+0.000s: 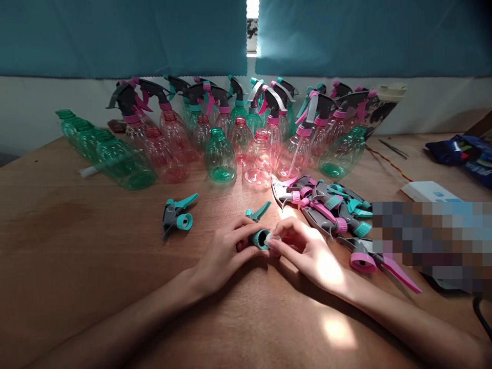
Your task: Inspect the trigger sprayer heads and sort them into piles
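My left hand (226, 248) is closed around a grey and teal spray trigger head (260, 239), its round collar opening facing right and its teal lever pointing up. Between the thumb and fingers of my right hand (302, 248) is a small white plastic piece (272, 239), held right at the collar opening; whether it has entered the collar I cannot tell. Another teal spray trigger head (177, 218) lies on the table to the left of my hands. To the right, a heap of pink, teal and grey trigger heads (323, 205) lies close beyond my right hand.
Clear green bottles (220, 159) and pink bottles (258, 161) without heads stand behind my hands. Several bottles with trigger heads (272, 110) stand further back. A pink trigger head (365, 261) lies right, near a white box (430, 192) and a blue packet (467, 159). The table (96, 287) is wooden.
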{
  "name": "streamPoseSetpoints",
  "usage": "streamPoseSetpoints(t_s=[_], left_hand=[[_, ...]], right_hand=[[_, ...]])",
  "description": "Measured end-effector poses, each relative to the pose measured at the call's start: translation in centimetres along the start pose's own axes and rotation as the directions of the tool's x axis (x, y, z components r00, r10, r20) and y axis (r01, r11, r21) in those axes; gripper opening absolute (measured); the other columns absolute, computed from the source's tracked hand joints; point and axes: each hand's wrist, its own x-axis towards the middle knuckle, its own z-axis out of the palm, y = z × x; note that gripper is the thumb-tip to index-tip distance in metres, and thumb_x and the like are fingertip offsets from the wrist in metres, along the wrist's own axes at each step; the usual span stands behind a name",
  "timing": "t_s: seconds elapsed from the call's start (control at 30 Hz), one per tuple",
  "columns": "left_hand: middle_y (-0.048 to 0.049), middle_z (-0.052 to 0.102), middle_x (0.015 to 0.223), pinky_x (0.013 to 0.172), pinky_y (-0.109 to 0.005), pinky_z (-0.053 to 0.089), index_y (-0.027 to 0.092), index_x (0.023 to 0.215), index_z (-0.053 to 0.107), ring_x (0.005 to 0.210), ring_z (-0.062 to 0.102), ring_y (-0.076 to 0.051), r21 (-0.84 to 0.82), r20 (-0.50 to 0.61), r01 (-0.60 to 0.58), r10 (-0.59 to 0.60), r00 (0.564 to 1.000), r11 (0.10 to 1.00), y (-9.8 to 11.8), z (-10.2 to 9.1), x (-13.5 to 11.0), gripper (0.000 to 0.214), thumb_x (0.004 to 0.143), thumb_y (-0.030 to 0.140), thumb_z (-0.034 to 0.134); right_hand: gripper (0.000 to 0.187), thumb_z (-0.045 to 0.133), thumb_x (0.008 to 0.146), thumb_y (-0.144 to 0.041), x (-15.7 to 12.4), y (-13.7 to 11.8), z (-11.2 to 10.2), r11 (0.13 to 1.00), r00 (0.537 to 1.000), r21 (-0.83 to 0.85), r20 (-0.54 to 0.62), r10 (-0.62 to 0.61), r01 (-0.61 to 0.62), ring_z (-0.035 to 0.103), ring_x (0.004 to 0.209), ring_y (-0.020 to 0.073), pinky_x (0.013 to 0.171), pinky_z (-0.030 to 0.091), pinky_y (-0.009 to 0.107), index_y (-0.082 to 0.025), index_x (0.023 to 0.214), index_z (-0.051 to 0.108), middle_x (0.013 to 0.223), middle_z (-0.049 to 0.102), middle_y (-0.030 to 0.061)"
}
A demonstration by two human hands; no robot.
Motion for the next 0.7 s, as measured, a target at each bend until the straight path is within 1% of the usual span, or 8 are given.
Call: streamPoseSetpoints(t_s=[0.07, 0.13, 0.23, 0.3, 0.43, 0.57, 0.63, 0.7], left_hand=[[-0.0006, 0.061, 0.096, 0.065, -0.021, 0.043, 0.019, 0.102, 0.068, 0.072, 0.054, -0.011, 0.006, -0.009, 0.008, -0.008, 1.000, 1.000, 0.0, -0.1, 0.0, 0.020, 0.082, 0.020, 0.070], [-0.0005, 0.062, 0.095, 0.065, -0.021, 0.043, 0.019, 0.102, 0.068, 0.072, 0.054, -0.011, 0.010, -0.020, 0.009, -0.008, 1.000, 1.000, -0.1, -0.1, -0.1, 0.019, 0.083, 0.020, 0.068], [-0.0002, 0.061, 0.095, 0.064, -0.021, 0.043, 0.019, 0.102, 0.068, 0.070, 0.053, -0.010, 0.007, -0.027, 0.005, -0.005, 1.000, 1.000, -0.1, -0.1, -0.2, 0.018, 0.084, 0.019, 0.066], [0.0000, 0.061, 0.095, 0.063, -0.020, 0.043, 0.019, 0.103, 0.068, 0.069, 0.053, -0.010, 0.001, -0.027, -0.001, 0.001, 1.000, 1.000, -0.2, -0.1, -0.2, 0.019, 0.084, 0.018, 0.066], [-0.0002, 0.061, 0.096, 0.062, -0.020, 0.043, 0.019, 0.104, 0.068, 0.070, 0.054, -0.010, -0.007, -0.027, -0.003, 0.003, 1.000, 1.000, -0.1, 0.0, -0.3, 0.021, 0.083, 0.018, 0.067], [-0.0002, 0.062, 0.096, 0.061, -0.020, 0.044, 0.020, 0.105, 0.068, 0.067, 0.053, -0.009, -0.043, -0.014, 0.010, -0.011, 1.000, 0.999, 0.2, 0.3, -0.5, 0.024, 0.081, 0.018, 0.069], [-0.0002, 0.063, 0.096, 0.060, -0.020, 0.044, 0.021, 0.105, 0.068, 0.068, 0.054, -0.010, -0.072, -0.005, 0.018, -0.019, 1.000, 0.997, 0.5, 0.5, -0.6, 0.025, 0.080, 0.018, 0.070], [-0.0005, 0.063, 0.094, 0.061, -0.020, 0.044, 0.021, 0.104, 0.069, 0.071, 0.055, -0.011, -0.099, 0.003, 0.020, -0.020, 1.000, 0.995, 0.6, 0.6, -0.7, 0.025, 0.080, 0.018, 0.071]], right_hand=[[0.031, 0.068, 0.082, -0.037, 0.2, 0.0, 0.0, 0.984, 0.996, 0.161, -0.036, 0.079, -0.072, 0.066, 0.070, 0.0155, 0.069, 0.055, 0.030, -0.021, 0.103, 0.053, 0.077, 0.063, -0.0004], [0.042, 0.073, 0.077, -0.038, 0.4, -0.1, -0.2, 0.955, 0.982, 0.257, -0.078, 0.171, -0.146, 0.066, 0.068, 0.0155, 0.069, 0.055, 0.031, -0.020, 0.110, 0.055, 0.072, 0.064, -0.0015], [0.042, 0.078, 0.069, -0.041, 0.8, -0.2, -0.6, 0.920, 0.946, 0.322, -0.156, 0.283, -0.222, 0.062, 0.060, 0.0129, 0.060, 0.055, 0.028, -0.016, 0.101, 0.066, 0.073, 0.066, 0.0011], [0.039, 0.080, 0.068, -0.041, 1.1, -0.4, -0.9, 0.913, 0.928, 0.336, -0.203, 0.311, -0.233, 0.058, 0.054, 0.0112, 0.052, 0.052, 0.026, -0.014, 0.094, 0.069, 0.069, 0.064, 0.0012], [0.030, 0.078, 0.069, -0.039, 1.3, -1.1, -1.4, 0.926, 0.935, 0.324, -0.225, 0.273, -0.193, 0.059, 0.054, 0.0124, 0.045, 0.050, 0.023, -0.016, 0.088, 0.072, 0.065, 0.062, -0.0001], [0.024, 0.081, 0.065, -0.034, 1.0, -2.3, -1.9, 0.940, 0.952, 0.280, -0.178, 0.249, -0.194, 0.058, 0.046, 0.0122, 0.042, 0.051, 0.024, -0.016, 0.079, 0.074, 0.056, 0.060, -0.0011], [0.020, 0.081, 0.064, -0.032, 0.7, -2.6, -1.8, 0.932, 0.960, 0.290, -0.112, 0.258, -0.216, 0.056, 0.041, 0.0114, 0.038, 0.049, 0.023, -0.016, 0.073, 0.074, 0.051, 0.058, -0.0020], [0.020, 0.080, 0.066, -0.034, 0.3, -2.8, -1.4, 0.917, 0.964, 0.318, -0.030, 0.266, -0.243, 0.055, 0.038, 0.0112, 0.035, 0.046, 0.022, -0.016, 0.072, 0.073, 0.051, 0.058, -0.0023]])
